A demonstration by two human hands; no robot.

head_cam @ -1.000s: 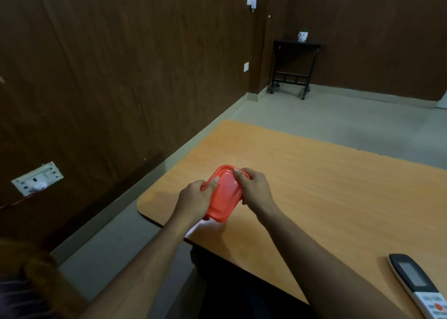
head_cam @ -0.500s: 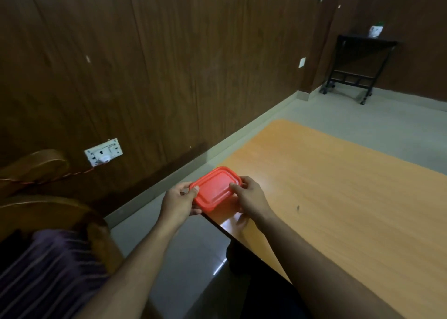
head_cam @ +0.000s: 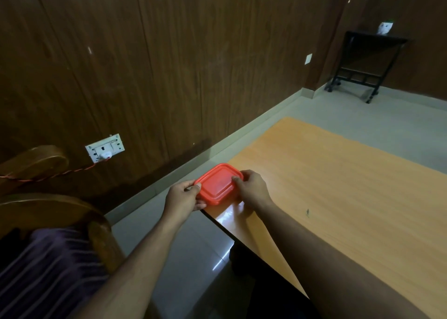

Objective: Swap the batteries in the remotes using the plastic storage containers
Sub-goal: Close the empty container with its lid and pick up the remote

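One red-lidded container (head_cam: 219, 183) is held between both hands at the near corner of the surface (head_cam: 338, 197): left hand (head_cam: 182, 197) pinches one end, right hand (head_cam: 252, 190) fingers (head_cam: 238, 179) curl over the other. Lid appears still on; no remotes or batteries visible, so the swap itself looks outstanding.

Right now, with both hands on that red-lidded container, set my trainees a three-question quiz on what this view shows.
1. True or false: the red-lidded container has its lid on.
2. Which hands hold it? A) left only B) right only C) both
3. Fill in: the container is at the corner of the orange ____.

Key
1. True.
2. C: the left hand grips one end and the right hand the other.
3. The table.
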